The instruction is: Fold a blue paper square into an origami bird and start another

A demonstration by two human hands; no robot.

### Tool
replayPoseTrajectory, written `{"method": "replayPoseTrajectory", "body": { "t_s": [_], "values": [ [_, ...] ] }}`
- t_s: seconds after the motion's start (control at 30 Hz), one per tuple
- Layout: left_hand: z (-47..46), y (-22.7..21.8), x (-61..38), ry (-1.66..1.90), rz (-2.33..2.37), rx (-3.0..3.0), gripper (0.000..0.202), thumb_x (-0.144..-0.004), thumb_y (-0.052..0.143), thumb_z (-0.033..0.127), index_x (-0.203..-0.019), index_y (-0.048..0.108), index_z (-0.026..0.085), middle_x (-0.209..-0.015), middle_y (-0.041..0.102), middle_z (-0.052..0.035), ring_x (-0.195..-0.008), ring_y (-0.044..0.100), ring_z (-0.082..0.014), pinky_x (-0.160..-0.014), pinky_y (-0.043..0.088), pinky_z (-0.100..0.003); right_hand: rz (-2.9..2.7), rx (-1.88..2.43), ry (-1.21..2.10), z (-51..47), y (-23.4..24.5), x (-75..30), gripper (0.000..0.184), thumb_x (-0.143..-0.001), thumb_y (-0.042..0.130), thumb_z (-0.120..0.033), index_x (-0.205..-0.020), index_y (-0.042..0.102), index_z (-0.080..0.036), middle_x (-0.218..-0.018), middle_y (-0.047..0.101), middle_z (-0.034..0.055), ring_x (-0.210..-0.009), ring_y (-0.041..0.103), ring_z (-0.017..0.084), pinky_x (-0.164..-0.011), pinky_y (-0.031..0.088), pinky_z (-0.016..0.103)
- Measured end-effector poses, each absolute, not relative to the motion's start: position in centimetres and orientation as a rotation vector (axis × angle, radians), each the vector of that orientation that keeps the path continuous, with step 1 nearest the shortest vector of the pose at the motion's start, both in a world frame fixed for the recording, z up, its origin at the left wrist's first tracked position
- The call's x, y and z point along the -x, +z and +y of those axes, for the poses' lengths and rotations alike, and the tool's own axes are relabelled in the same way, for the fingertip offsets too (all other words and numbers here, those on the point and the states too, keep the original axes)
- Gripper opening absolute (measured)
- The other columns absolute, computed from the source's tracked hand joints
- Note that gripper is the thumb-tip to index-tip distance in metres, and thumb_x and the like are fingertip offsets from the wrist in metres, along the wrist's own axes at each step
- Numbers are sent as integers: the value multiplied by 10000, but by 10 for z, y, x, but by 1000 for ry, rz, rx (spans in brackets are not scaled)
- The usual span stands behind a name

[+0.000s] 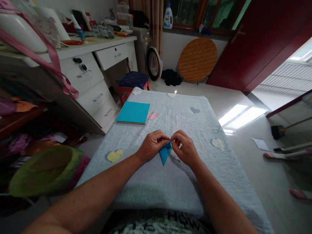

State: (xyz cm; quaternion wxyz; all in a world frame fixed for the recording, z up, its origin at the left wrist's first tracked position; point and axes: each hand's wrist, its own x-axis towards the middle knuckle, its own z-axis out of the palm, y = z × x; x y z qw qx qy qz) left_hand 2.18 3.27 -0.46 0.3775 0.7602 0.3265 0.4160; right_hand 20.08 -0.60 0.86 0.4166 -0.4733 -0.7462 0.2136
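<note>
Between my two hands is a small piece of folded blue paper, held just above the cloth-covered table. Its pointed end hangs down toward me. My left hand pinches the upper left part of the paper, thumb and fingers pressed together. At the top right corner, the thumb and fingertips of my right hand close on the paper's edge. The fingertips of both hands nearly meet there and hide part of the folds. Farther off to the left lies a square stack of blue paper, flat on the cloth.
A red stool with a dark seat stands past the table's far left corner. White drawers flank the left side. A green bin sits at the lower left. Beyond are an open washing machine door and a round wooden board.
</note>
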Motion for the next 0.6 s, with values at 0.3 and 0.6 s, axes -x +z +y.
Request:
{"method": "replayPoseTrajectory", "body": {
  "t_s": [0.3,0.6],
  "values": [
    [31,-3,-22,1084,801,-2002,85,-884,654,205,-812,689,178,-739,606,3,-704,552,-131,-674,432,-261,-1780,1251,630,-4,6,-198,76,-807,544,-147,-765,551,-211,-762,541,-1,-639,524,117,-569,422,247],
    [31,-3,-22,1080,797,-2013,104,-887,648,199,-792,681,172,-746,605,1,-709,550,-127,-657,425,-248,-1774,1277,632,-4,6,-198,76,-789,549,-151,-738,545,-206,-706,537,-16,-607,512,111,-570,409,243]
  ]
}}
